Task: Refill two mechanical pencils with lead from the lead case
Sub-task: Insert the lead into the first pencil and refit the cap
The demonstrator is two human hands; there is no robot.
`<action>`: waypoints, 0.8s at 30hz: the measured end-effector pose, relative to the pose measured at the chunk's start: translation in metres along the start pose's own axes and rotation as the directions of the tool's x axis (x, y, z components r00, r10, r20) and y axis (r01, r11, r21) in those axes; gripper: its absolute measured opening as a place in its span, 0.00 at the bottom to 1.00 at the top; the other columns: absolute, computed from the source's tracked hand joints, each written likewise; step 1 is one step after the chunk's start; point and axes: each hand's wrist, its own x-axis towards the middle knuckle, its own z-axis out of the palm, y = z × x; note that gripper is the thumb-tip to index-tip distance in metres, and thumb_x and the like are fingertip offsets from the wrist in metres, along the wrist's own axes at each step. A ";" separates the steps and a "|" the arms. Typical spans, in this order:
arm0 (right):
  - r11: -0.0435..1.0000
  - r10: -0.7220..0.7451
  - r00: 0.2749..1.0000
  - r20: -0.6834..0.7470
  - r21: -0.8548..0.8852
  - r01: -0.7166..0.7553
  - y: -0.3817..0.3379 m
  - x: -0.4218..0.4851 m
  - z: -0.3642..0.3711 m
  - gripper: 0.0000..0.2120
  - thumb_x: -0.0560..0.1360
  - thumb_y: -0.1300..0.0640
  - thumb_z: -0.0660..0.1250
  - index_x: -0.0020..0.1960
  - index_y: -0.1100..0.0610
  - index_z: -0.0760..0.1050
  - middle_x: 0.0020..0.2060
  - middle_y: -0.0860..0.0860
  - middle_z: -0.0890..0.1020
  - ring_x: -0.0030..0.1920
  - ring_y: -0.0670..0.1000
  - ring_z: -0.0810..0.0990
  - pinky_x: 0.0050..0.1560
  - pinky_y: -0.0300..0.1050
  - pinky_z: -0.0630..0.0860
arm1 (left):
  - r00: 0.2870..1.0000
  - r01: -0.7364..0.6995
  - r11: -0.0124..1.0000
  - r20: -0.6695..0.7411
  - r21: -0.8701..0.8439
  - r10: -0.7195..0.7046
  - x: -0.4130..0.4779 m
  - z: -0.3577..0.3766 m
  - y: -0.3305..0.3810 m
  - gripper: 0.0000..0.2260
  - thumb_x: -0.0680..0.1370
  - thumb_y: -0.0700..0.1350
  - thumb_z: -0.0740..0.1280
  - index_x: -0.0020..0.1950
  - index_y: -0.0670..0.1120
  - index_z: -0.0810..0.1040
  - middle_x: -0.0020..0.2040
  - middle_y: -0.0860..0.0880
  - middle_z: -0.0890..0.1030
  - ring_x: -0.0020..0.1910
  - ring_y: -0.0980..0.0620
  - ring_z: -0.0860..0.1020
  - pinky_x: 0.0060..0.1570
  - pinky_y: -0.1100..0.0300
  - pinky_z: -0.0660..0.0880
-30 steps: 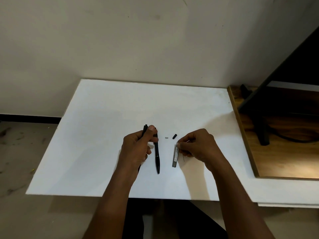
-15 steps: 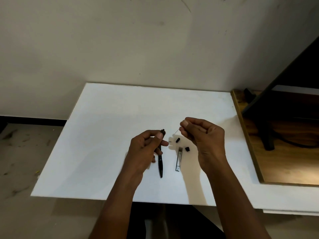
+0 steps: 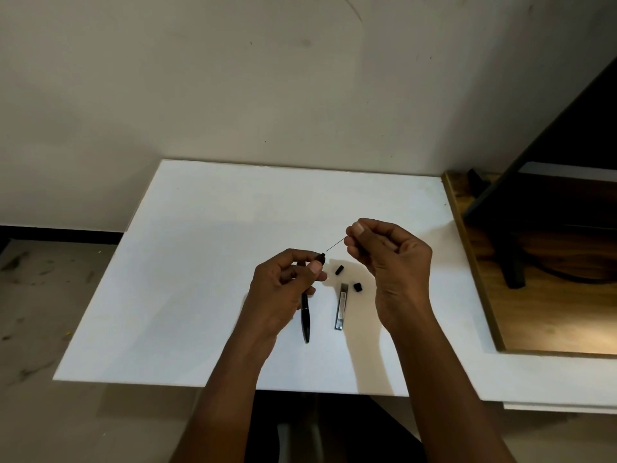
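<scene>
My left hand (image 3: 283, 289) grips a black mechanical pencil (image 3: 322, 257); only its open top end shows above my thumb. My right hand (image 3: 387, 259) pinches a thin lead (image 3: 335, 245) whose free tip sits just at that top end. A second black pencil (image 3: 305, 319) lies on the white table (image 3: 200, 262) below my left hand. The grey lead case (image 3: 341, 307) lies open beside it, with its small black cap (image 3: 358, 287) next to its upper end. Another small black cap (image 3: 339, 270) lies between my hands.
A wooden desk (image 3: 534, 312) adjoins the table on the right, carrying a black stand (image 3: 512, 262) and a cable. The wall is right behind the table. Bare floor lies to the left, below the table's edge.
My right hand left the lead case, rose with a lead pinched in it and moved toward the pencil's top. My left hand raised its pencil up and to the right.
</scene>
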 end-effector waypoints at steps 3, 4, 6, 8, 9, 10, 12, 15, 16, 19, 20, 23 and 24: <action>1.000 0.003 1.000 0.012 -0.012 -0.003 0.000 0.000 0.000 0.06 0.73 0.66 0.75 0.50 0.63 0.84 0.40 0.57 0.88 0.39 0.53 0.87 0.44 0.41 0.83 | 1.000 0.000 1.000 0.003 0.005 0.000 0.000 0.000 0.000 0.04 0.78 0.48 0.71 0.48 0.55 0.85 0.42 0.51 0.88 0.34 0.58 0.81 0.29 0.70 0.73; 1.000 0.005 1.000 0.014 -0.016 -0.004 0.000 0.000 0.000 0.06 0.73 0.66 0.75 0.50 0.63 0.84 0.40 0.58 0.88 0.39 0.53 0.87 0.44 0.41 0.83 | 1.000 0.000 1.000 0.003 0.004 0.000 0.000 0.000 0.000 0.04 0.78 0.47 0.71 0.48 0.55 0.85 0.42 0.50 0.88 0.33 0.58 0.80 0.29 0.70 0.73; 1.000 0.008 1.000 0.022 -0.031 -0.007 0.001 -0.001 0.001 0.06 0.73 0.66 0.75 0.50 0.63 0.84 0.40 0.58 0.88 0.39 0.53 0.87 0.44 0.41 0.83 | 1.000 0.001 1.000 0.003 0.004 -0.001 0.000 0.000 -0.001 0.03 0.78 0.47 0.71 0.48 0.54 0.85 0.41 0.50 0.88 0.33 0.57 0.80 0.29 0.70 0.73; 0.999 0.009 1.000 0.028 -0.049 -0.007 0.001 -0.002 0.000 0.06 0.73 0.66 0.75 0.50 0.63 0.84 0.40 0.58 0.88 0.39 0.53 0.87 0.44 0.41 0.83 | 1.000 0.002 1.000 0.001 0.010 -0.002 0.001 0.000 -0.001 0.03 0.78 0.47 0.71 0.49 0.54 0.85 0.41 0.50 0.88 0.33 0.57 0.80 0.29 0.70 0.73; 0.998 0.008 1.000 0.030 -0.057 -0.006 0.001 -0.002 0.001 0.07 0.73 0.66 0.75 0.50 0.64 0.84 0.40 0.58 0.88 0.39 0.53 0.87 0.44 0.40 0.83 | 1.000 0.002 1.000 0.002 0.015 -0.002 0.001 0.000 -0.001 0.03 0.78 0.47 0.71 0.49 0.54 0.85 0.42 0.50 0.88 0.34 0.56 0.81 0.29 0.70 0.73; 0.998 0.006 0.999 0.034 -0.067 -0.004 0.001 -0.002 0.001 0.07 0.73 0.65 0.75 0.50 0.64 0.84 0.40 0.58 0.88 0.39 0.53 0.87 0.44 0.40 0.83 | 1.000 0.001 1.000 0.002 0.021 -0.001 0.001 0.000 -0.001 0.03 0.78 0.48 0.71 0.49 0.54 0.85 0.42 0.50 0.88 0.34 0.56 0.81 0.29 0.69 0.73; 0.995 0.000 0.999 0.052 -0.095 0.005 0.001 -0.003 0.002 0.06 0.73 0.65 0.75 0.50 0.63 0.84 0.40 0.59 0.88 0.39 0.53 0.87 0.42 0.40 0.82 | 1.000 -0.002 1.000 0.003 0.030 0.002 0.001 0.000 -0.001 0.03 0.78 0.49 0.71 0.50 0.55 0.85 0.42 0.51 0.88 0.34 0.56 0.81 0.30 0.67 0.73; 0.982 -0.015 0.994 0.105 -0.187 0.034 0.004 -0.004 0.003 0.06 0.73 0.62 0.75 0.49 0.61 0.85 0.40 0.58 0.88 0.40 0.54 0.88 0.41 0.42 0.82 | 1.000 -0.003 1.000 0.005 0.024 0.003 0.001 -0.001 0.000 0.04 0.78 0.50 0.71 0.51 0.55 0.85 0.42 0.51 0.88 0.35 0.56 0.82 0.34 0.60 0.75; 0.971 -0.019 0.992 0.123 -0.234 0.047 0.005 -0.004 0.004 0.05 0.73 0.61 0.76 0.49 0.59 0.86 0.40 0.56 0.88 0.41 0.54 0.88 0.41 0.43 0.82 | 1.000 -0.003 1.000 0.004 0.022 0.003 0.001 -0.001 0.000 0.05 0.78 0.51 0.71 0.51 0.54 0.85 0.42 0.51 0.88 0.35 0.57 0.82 0.35 0.57 0.75; 0.909 -0.040 0.983 0.178 -0.403 0.109 0.009 -0.006 0.006 0.04 0.73 0.56 0.76 0.48 0.53 0.87 0.41 0.49 0.89 0.45 0.48 0.87 0.44 0.46 0.81 | 1.000 0.003 1.000 -0.006 0.016 -0.003 0.001 -0.001 0.000 0.05 0.78 0.51 0.70 0.52 0.54 0.84 0.42 0.52 0.89 0.34 0.58 0.82 0.36 0.55 0.76; 0.883 -0.048 0.980 0.194 -0.450 0.132 0.009 -0.006 0.006 0.05 0.73 0.55 0.76 0.49 0.52 0.87 0.43 0.46 0.89 0.47 0.45 0.86 0.48 0.47 0.81 | 1.000 0.004 1.000 -0.011 0.011 -0.004 0.001 -0.002 0.000 0.06 0.79 0.51 0.70 0.52 0.54 0.84 0.42 0.52 0.89 0.34 0.58 0.82 0.35 0.57 0.76; 0.862 -0.025 0.973 0.230 -0.488 0.137 0.005 -0.005 0.004 0.06 0.76 0.50 0.73 0.51 0.48 0.87 0.46 0.43 0.88 0.52 0.41 0.84 0.51 0.47 0.80 | 1.000 0.009 1.000 -0.025 -0.015 -0.010 0.002 -0.004 -0.001 0.06 0.78 0.51 0.70 0.53 0.52 0.85 0.42 0.51 0.89 0.34 0.58 0.82 0.34 0.60 0.76; 0.866 -0.009 0.970 0.242 -0.483 0.129 0.003 -0.005 0.002 0.07 0.77 0.49 0.72 0.52 0.47 0.86 0.47 0.43 0.88 0.53 0.41 0.84 0.50 0.48 0.81 | 1.000 0.012 1.000 -0.026 -0.024 -0.013 0.002 -0.005 -0.001 0.06 0.78 0.51 0.70 0.53 0.52 0.85 0.42 0.50 0.89 0.33 0.58 0.82 0.34 0.60 0.76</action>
